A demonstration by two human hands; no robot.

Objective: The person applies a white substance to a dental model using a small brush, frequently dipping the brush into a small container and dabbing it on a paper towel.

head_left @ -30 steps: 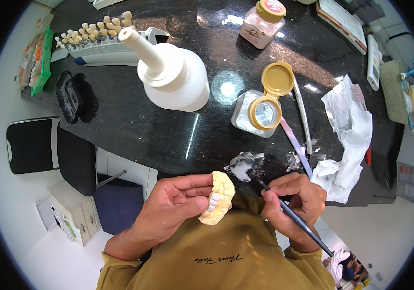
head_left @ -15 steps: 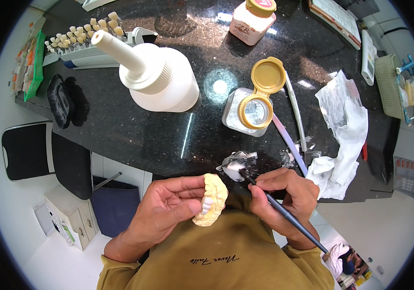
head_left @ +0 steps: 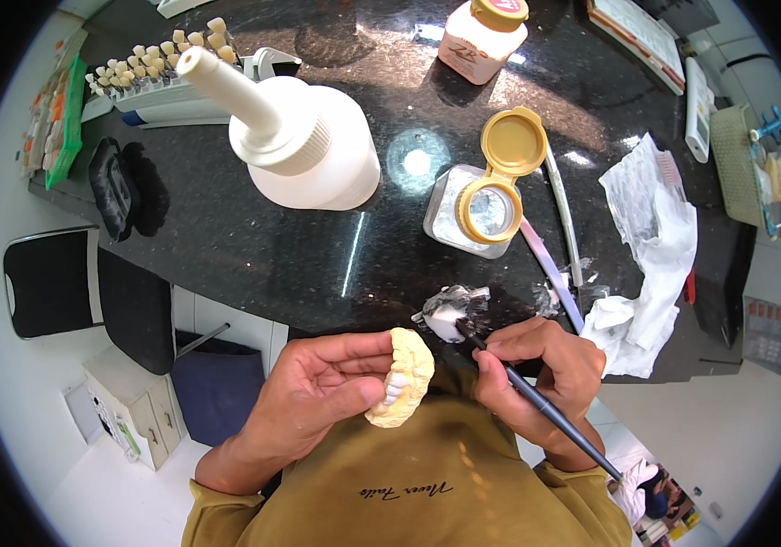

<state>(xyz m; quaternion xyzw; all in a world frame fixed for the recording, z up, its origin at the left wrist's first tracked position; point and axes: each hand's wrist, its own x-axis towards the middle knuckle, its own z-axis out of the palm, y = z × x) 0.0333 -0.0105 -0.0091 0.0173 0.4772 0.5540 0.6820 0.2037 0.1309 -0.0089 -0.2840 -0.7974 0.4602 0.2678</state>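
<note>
My left hand (head_left: 313, 392) holds a pale yellow plaster dental cast (head_left: 414, 369) between thumb and fingers. Several white teeth (head_left: 395, 387) sit along the cast's side, close to my thumb. In a pen grip, my right hand (head_left: 550, 369) is closed on a slim black brush (head_left: 547, 408). The brush's tip meets a mound of white material (head_left: 446, 321) at the near edge of the bench; the mound hides the very end. Beyond it stands a clear jar (head_left: 452, 217) with its gold cap (head_left: 513, 146) flipped up and pale contents inside.
A white nozzle bottle (head_left: 331, 155) stands left of the jar, with a tooth shade guide (head_left: 158, 64) behind. Two thin tools (head_left: 550, 273) and crumpled white tissue (head_left: 650, 255) lie to the right. A pink jar (head_left: 482, 46) is farther back; a small black tray (head_left: 113, 191) lies left.
The cast has turned slightly, so its white teeth show a little more. The brush stays at the white mound; my right hand has hardly moved.
</note>
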